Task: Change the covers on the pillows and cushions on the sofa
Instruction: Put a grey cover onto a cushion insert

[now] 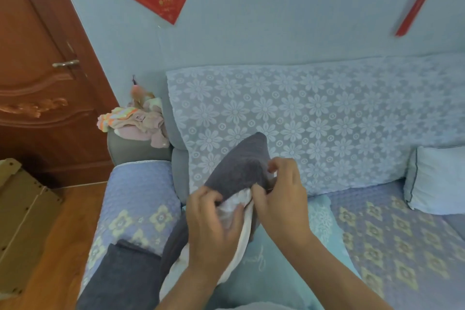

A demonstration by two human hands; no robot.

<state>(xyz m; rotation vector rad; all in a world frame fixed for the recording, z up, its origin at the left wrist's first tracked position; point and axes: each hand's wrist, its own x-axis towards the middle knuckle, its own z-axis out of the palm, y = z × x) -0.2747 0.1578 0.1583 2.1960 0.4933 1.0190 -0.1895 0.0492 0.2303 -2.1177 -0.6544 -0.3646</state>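
Grey towelling cover (pixel 239 166) stands as a tall wedge over the sofa seat (pixel 392 229), its closed corner pointing up and away toward the flowered backrest throw (pixel 314 121) and its open mouth facing down and back toward the person. Out of that mouth shows the white pillow insert (pixel 241 211), which trails on down toward the bottom of the view, so the long axis of cover and insert together runs from low and near to high and far, tilted a little to the right at the top.

Both hands work at the mouth, one on each side of it. The left hand (pixel 214 224) lies lower and nearer the person, fingers curled round the bunched white insert with the thumb up against the grey edge. The right hand (pixel 281 196) sits slightly higher and further in, fingers and thumb pinching the grey hem on the right of the opening. The hands are close together, with only the strip of white between them.

I judge this to be the cover and insert being worked relative to each other along that axis; which direction I cannot tell. A second grey piece (pixel 118 282) lies over the seat's near left edge, and a pale blue cushion (pixel 437 178) leans at the far right
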